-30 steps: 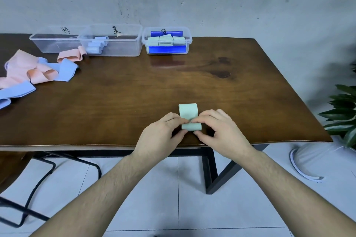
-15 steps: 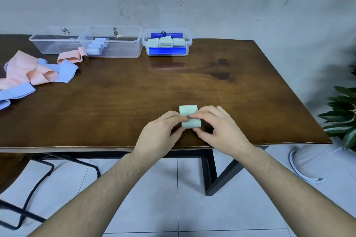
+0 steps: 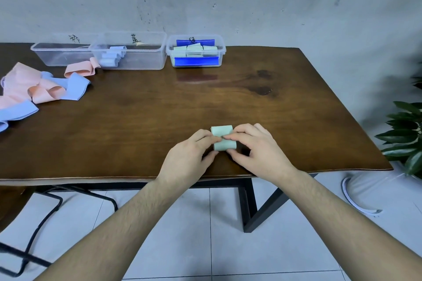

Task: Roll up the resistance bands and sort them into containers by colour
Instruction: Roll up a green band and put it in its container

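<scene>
Fingertips of the left hand (image 3: 190,157) and right hand (image 3: 255,149) meet over the middle of a green band (image 3: 222,138), pinching it from both sides; thumbs curl under its near edge. The band lies between the two hands, partly rolled, near the front edge of the table (image 3: 159,109). Its roll axis runs left to right, while its short remaining flat length extends away from the person, beyond the fingertips. Both hands are equally close to the band; the right hand lies on the side of the table where the green box stands.

The green box (image 3: 196,52), a clear tub with blue clips, stands at the far edge, straight ahead and slightly left of the band, well apart from it. It already holds several green rolls. Judged from this layout, the coming move is a forward carry across bare wood, and nothing stands along that line.

Left of the green box stands the blue box (image 3: 137,61) with a few blue rolls, touching or just beside a third, pink box (image 3: 61,55), whose contents cannot be told. A loose pile of pink bands (image 3: 22,82) and blue bands (image 3: 75,86) lies at far left, not yet rolled. A plant (image 3: 406,134) stands off the table's right end.
</scene>
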The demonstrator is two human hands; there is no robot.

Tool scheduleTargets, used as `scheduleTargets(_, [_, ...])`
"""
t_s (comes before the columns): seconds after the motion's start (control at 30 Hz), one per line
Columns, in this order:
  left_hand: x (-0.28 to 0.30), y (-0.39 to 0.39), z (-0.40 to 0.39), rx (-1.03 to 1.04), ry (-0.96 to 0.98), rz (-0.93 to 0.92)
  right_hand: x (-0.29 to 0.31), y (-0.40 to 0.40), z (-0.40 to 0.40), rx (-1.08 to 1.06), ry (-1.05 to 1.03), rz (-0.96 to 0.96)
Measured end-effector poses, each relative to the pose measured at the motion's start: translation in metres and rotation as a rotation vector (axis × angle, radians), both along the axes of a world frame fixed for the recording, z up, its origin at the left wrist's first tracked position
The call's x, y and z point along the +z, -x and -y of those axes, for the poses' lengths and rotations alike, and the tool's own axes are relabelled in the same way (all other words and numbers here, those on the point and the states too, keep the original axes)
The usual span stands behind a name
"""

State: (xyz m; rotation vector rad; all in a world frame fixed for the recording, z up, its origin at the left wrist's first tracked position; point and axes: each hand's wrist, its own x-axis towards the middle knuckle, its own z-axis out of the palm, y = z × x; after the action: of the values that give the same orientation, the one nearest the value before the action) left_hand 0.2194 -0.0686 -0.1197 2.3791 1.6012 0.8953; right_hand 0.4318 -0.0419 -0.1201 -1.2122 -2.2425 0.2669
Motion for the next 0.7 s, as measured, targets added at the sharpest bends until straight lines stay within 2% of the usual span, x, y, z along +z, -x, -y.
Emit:
scheduleTargets(0.37, [0.001,-0.002,-0.004,0.018,0.028,0.031,0.003,0.001,-0.007,-0.002,0.042,0.012])
scheduleTargets(0.7, [0.002,-0.002,-0.011,0.013,-0.022,-0.044,0.004,0.000,-0.010,-0.007,0.000,0.059])
